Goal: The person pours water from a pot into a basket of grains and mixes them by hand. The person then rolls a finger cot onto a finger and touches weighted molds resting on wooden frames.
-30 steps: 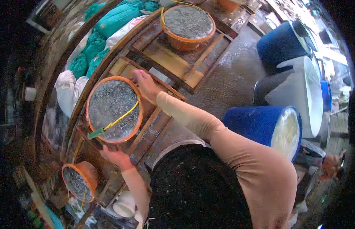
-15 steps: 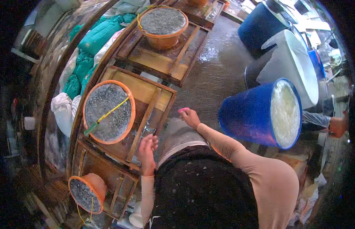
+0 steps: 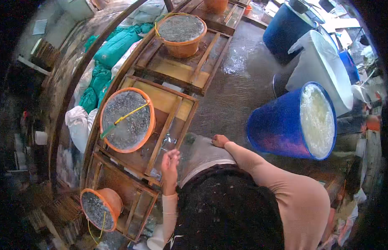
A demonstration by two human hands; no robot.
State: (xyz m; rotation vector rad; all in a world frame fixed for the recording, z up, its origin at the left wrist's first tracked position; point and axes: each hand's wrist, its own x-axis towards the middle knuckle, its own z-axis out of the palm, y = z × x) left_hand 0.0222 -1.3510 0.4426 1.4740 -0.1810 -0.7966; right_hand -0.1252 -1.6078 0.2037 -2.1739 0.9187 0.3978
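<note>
My right hand (image 3: 220, 141) is closed beside the translucent apron (image 3: 202, 151) on my front, at its right edge; what its fingers hold, if anything, is hidden. My left hand (image 3: 170, 166) is raised with loosely bent fingers and nothing visible in it, near the edge of a wooden frame (image 3: 174, 114). On that frame sits an orange tub (image 3: 151, 129) of grey, gravel-like material. A yellow-and-green handle (image 3: 119, 120) lies across the tub's top.
A smaller orange tub (image 3: 114, 202) stands lower left and another (image 3: 181, 49) farther up. At right is a blue barrel (image 3: 271, 127) of frothy liquid, with a white sheet-covered container (image 3: 327, 71) behind. Green sacks (image 3: 119, 46) lie beyond the rail. The floor (image 3: 227, 100) is wet.
My right hand has moved slightly right and down, and the pink thing at its fingertips no longer shows. My left hand has shifted a little right. The whole view has shifted slightly.
</note>
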